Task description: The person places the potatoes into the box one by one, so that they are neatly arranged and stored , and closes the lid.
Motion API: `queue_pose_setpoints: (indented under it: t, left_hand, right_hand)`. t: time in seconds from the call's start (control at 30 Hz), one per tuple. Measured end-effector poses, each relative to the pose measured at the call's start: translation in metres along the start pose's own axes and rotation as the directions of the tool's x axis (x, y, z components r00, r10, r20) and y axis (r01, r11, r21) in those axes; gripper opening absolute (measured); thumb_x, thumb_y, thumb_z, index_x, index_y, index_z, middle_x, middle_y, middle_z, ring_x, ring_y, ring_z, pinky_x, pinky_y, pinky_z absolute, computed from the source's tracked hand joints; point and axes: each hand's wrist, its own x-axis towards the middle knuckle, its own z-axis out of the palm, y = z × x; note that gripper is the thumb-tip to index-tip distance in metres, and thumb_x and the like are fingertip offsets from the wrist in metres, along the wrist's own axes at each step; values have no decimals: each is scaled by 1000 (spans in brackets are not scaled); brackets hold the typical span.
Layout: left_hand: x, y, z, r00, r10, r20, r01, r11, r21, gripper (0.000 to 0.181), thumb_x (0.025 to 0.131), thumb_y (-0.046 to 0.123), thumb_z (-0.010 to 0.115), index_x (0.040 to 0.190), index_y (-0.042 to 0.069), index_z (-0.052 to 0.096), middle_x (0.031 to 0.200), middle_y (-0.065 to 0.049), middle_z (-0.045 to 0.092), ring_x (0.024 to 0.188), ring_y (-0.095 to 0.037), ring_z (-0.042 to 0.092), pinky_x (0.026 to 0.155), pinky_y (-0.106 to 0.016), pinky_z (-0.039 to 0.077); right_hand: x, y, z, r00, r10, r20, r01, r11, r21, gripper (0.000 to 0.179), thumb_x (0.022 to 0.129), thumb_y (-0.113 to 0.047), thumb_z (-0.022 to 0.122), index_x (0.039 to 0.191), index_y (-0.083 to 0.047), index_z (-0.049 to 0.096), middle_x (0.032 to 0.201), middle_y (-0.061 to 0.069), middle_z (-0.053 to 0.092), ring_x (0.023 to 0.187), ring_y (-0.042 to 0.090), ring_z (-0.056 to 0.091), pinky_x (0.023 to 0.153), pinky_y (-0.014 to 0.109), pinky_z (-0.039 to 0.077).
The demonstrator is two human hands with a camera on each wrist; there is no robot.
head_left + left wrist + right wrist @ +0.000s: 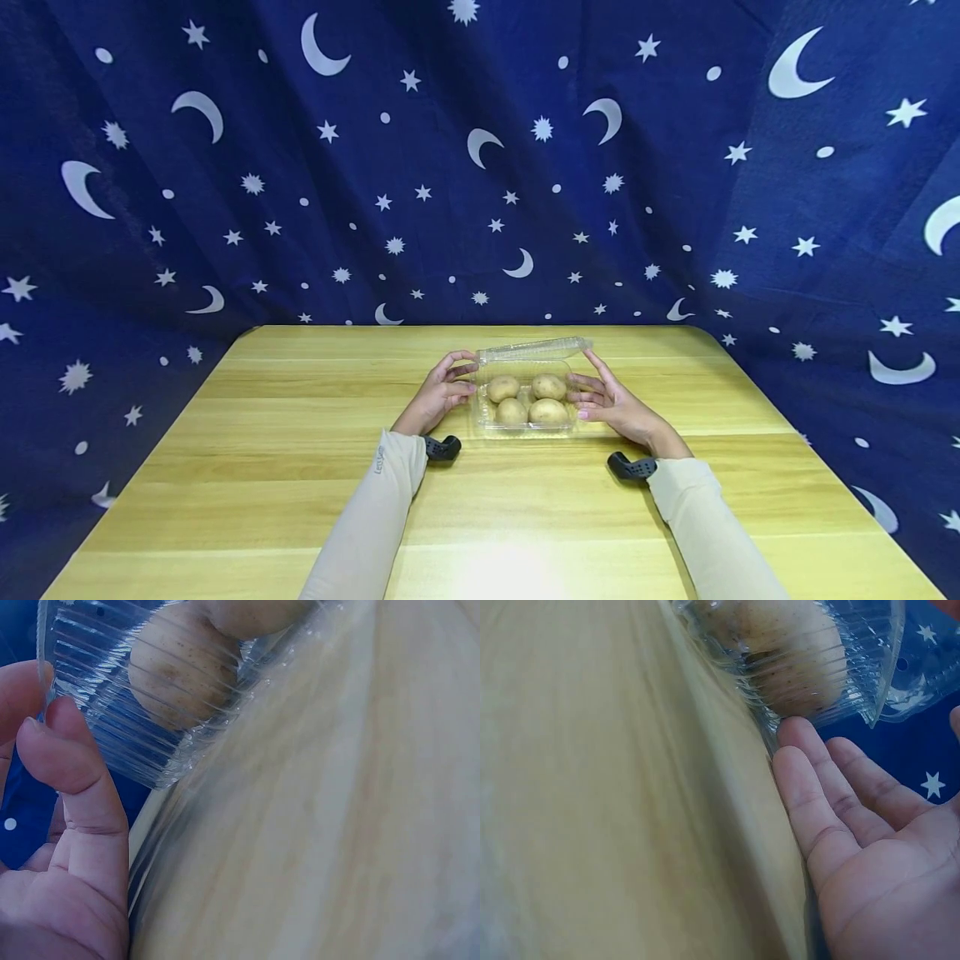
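A clear plastic clamshell box (491,429) sits on the table, its ribbed lid (534,351) tilted up at the back. Several pale potatoes (548,411) lie in the base. At the box's left side, my left hand (437,397) pinches the rim between thumb and fingers, seen close in the left wrist view beside a potato (180,671). My right hand (626,410) is at the right side, index finger reaching up to the lid's corner. In the right wrist view its lower fingers (810,787) are fairly straight, with fingertips right at the ribbed wall.
The wooden table (285,483) has a far edge just behind the box. A dark blue curtain (450,167) with moons and stars hangs behind and at both sides. Black wrist-worn devices (442,448) sit at both sleeve cuffs.
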Motion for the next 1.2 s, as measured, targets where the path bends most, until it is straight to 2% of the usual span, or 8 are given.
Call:
queue_pose_setpoints:
  t: [0.37, 0.57, 0.77, 0.87, 0.93, 1.03, 1.13, 1.2]
  left_hand:
    - [-1, -2, -2, 999, 23, 29, -23, 1000, -20, 47, 99, -10, 54, 141, 10, 54, 143, -16, 52, 92, -12, 60, 72, -20, 50]
    - [-2, -1, -1, 1000, 4, 22, -2, 998, -66, 44, 98, 8, 42, 141, 7, 52, 131, -4, 57, 89, -13, 61, 73, -23, 49]
    - [-2, 2, 4, 1000, -23, 3, 23, 999, -30, 35, 106, 21, 44, 138, 8, 51, 117, 2, 56, 84, -10, 58, 69, -21, 47]
    - [-2, 3, 6, 1000, -24, 9, 24, 1000, 13, 34, 109, 21, 47, 140, 6, 48, 112, 1, 53, 82, -9, 55, 67, -20, 46]
    - [-3, 4, 7, 1000, -27, 13, 27, 999, 36, 36, 109, 21, 49, 141, 5, 46, 113, -1, 52, 83, -8, 54, 67, -19, 46]
    - [-3, 5, 8, 999, -41, 12, 41, 998, 57, 37, 107, 20, 52, 141, 5, 44, 119, -2, 50, 85, -9, 54, 67, -20, 45]
    - [-3, 7, 8, 998, -63, 10, 62, 994, 91, 41, 104, 20, 56, 141, 6, 44, 129, -6, 49, 89, -12, 53, 67, -20, 45]
    - [-3, 9, 8, 997, -79, 17, 77, 989, 124, 47, 102, 20, 60, 143, 5, 42, 139, -11, 46, 93, -14, 54, 67, -21, 46]
  right_hand:
    - [1, -4, 3, 999, 31, -18, -32, 999, -37, 98, 103, 6, 63, 171, -4, -7, 167, 45, 13, 134, 13, 56, 105, 26, 53]
    - [0, 0, 0, 1000, -29, 8, 29, 999, 18, 81, 106, 4, 59, 172, -22, 18, 164, 41, 26, 133, 11, 58, 108, 25, 52]
    - [2, 2, -2, 993, -102, 63, 96, 990, 99, 57, 114, -3, 34, 161, -35, 36, 148, 0, 52, 133, 15, 60, 112, 25, 48]
    - [3, -1, 0, 998, -56, 27, 53, 995, 89, 44, 118, -19, 32, 160, -30, 36, 153, 14, 47, 131, 14, 61, 111, 25, 49]
    - [3, -3, 2, 1000, -25, 0, 25, 997, 74, 42, 118, -26, 33, 160, -26, 34, 156, 26, 39, 129, 14, 61, 110, 25, 49]
    - [4, -5, 3, 1000, -17, -17, 18, 997, 78, 43, 119, -32, 29, 160, -22, 33, 155, 26, 39, 127, 15, 62, 108, 26, 50]
    - [5, -6, 4, 1000, -16, -24, 19, 996, 92, 44, 119, -35, 25, 158, -18, 36, 145, 1, 52, 126, 16, 63, 107, 27, 51]
    - [5, -7, 5, 999, -15, -31, 18, 996, 85, 51, 119, -37, 22, 161, -10, 32, 144, 0, 54, 125, 17, 63, 106, 27, 52]
